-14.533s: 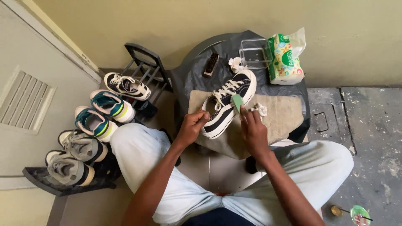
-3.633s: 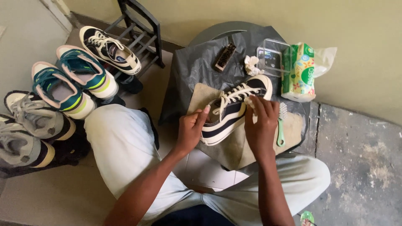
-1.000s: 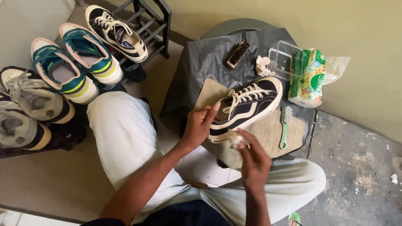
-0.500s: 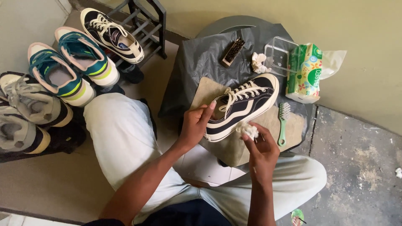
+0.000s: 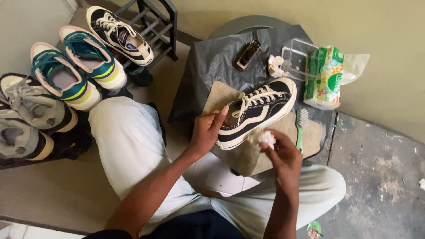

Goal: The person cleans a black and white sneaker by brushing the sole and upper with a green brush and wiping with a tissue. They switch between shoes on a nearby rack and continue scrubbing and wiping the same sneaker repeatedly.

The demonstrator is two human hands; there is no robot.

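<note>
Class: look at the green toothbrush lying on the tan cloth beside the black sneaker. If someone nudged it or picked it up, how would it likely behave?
The green toothbrush is thin and looks like plastic, so it is probably light and stiff. It lies flat on the tan cloth, which would likely grip it, so a nudge should slide it little. Its slim handle could roll sideways.

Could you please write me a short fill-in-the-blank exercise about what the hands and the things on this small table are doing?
1. The left hand steadies the black ____ on the cloth.
2. The right hand pinches a crumpled white ____ at the sole.
3. The green toothbrush lies to the ____ of the shoe.

Missing words: sneaker; tissue; right
</note>
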